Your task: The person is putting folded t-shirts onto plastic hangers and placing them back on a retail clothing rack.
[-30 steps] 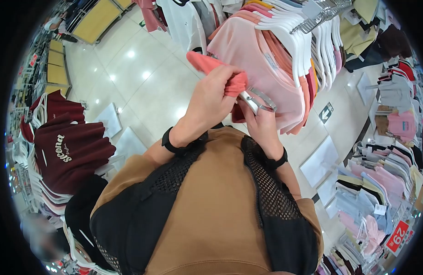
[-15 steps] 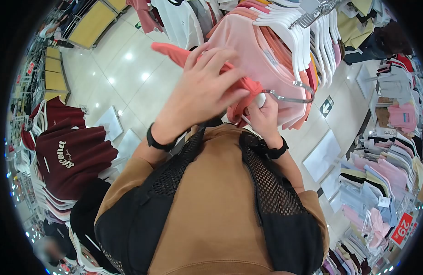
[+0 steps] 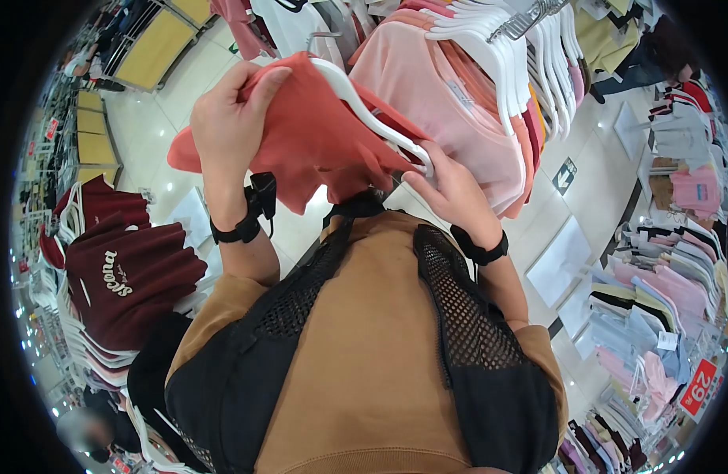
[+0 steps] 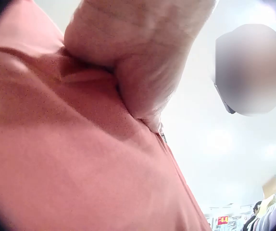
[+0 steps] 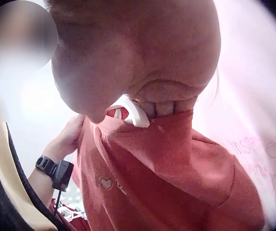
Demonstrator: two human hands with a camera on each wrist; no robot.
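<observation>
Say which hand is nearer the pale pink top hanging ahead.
Right. The right hand is close beside the pale pink top; the left hand is farther off, to its left.

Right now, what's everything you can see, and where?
Cloth shirt with heart patch: one, coral-red, in front
Curved plastic hanger: one, white, at its neck
Hanging cloth shirt: one, pale pink, just beyond
Arched plastic hangers: many, white, upper right
Lettered cloth top: one, maroon, left
Glossy floor tiles: several, whitish, below
Rectangular price sign: one, red, lower right
Hanging clothes: uncountable, mixed, far right
Wrist straps: two, black, on wrists
Left grip: one, bare, holding shirt
Right grip: one, bare, holding hanger
</observation>
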